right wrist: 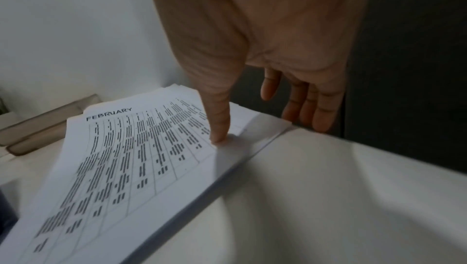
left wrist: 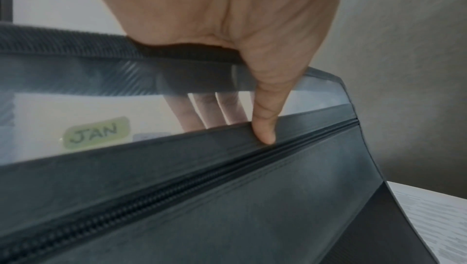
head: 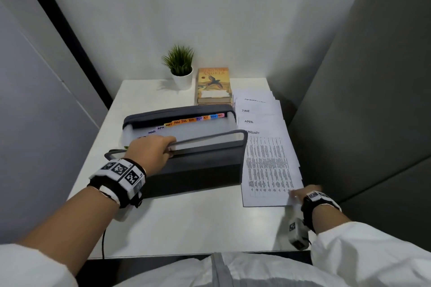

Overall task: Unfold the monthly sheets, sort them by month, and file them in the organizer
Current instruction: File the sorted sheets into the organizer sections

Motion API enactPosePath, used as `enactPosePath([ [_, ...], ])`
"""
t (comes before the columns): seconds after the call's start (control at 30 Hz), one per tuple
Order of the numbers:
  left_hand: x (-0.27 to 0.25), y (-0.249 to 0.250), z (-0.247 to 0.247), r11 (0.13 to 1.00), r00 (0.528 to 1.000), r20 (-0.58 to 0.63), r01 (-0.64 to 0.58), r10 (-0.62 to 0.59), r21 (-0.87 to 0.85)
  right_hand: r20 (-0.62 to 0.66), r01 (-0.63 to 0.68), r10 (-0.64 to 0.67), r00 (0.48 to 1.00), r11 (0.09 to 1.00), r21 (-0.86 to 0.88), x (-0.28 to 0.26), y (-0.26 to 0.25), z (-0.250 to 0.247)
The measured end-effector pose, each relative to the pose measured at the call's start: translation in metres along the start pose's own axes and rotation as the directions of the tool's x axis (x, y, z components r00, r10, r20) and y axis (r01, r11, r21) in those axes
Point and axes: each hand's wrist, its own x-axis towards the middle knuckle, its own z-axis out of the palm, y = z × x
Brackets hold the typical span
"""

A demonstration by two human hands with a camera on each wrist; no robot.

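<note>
The grey accordion organizer (head: 198, 170) stands open in the middle of the white table, its coloured month tabs (head: 186, 120) showing from MAR to DEC. My left hand (head: 161, 149) grips the top edge of its front wall, fingers inside and thumb (left wrist: 265, 128) outside; a green JAN tab (left wrist: 96, 132) shows through the clear panel. To the right lies a fanned stack of unfolded sheets with FEBRUARY (head: 268, 165) on top, and APRIL (head: 249, 121) and JUNE (head: 245, 110) peeking out behind. My right hand (head: 302, 194) is at the stack's near right corner. Its thumb (right wrist: 220, 128) presses the FEBRUARY sheet (right wrist: 141, 158), with straight fingers past the table edge.
A small potted plant (head: 180, 70) and stacked books (head: 214, 86) stand at the back of the table (head: 186, 223). A dark grey partition (head: 361, 123) runs close along the right edge. A black cable (head: 103, 242) hangs off the front left.
</note>
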Motion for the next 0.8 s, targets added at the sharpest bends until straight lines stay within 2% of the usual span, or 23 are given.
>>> enactPosePath([
  [0.07,0.0,0.001,-0.001,1.0,1.0,0.014,0.017,-0.017,0.004,0.0,-0.004,0.004,1.0,0.999,0.05,0.002,0.002,0.003],
  [0.17,0.0,0.004,-0.001,0.999,0.999,0.021,0.034,-0.035,0.012,0.021,0.002,-0.007,1.0,0.977,0.212,0.003,0.0,-0.002],
  [0.3,0.0,0.004,-0.001,0.998,0.998,0.016,0.054,-0.054,0.025,0.041,-0.048,0.044,0.998,0.994,0.098,-0.002,-0.003,-0.011],
  [0.47,0.0,0.004,-0.001,0.998,0.998,0.014,0.061,-0.061,0.031,0.06,-0.028,0.022,0.998,0.995,0.1,-0.01,-0.009,-0.023],
  [0.6,0.001,0.004,0.0,0.997,0.997,0.01,0.071,-0.071,0.035,0.107,0.004,-0.042,0.993,0.943,0.333,-0.007,-0.013,-0.031],
  [0.63,0.001,0.004,0.0,0.997,0.997,0.008,0.074,-0.074,0.032,0.128,0.001,-0.044,0.991,0.948,0.319,-0.013,-0.018,-0.033],
  [0.7,0.001,0.005,-0.001,0.997,0.997,0.008,0.077,-0.077,0.022,0.144,0.086,-0.097,0.985,0.993,0.083,-0.023,-0.022,-0.037],
  [0.8,0.0,0.005,-0.001,0.997,0.997,0.012,0.075,-0.075,0.001,0.254,0.145,-0.108,0.961,0.981,-0.13,-0.034,-0.031,-0.04],
])
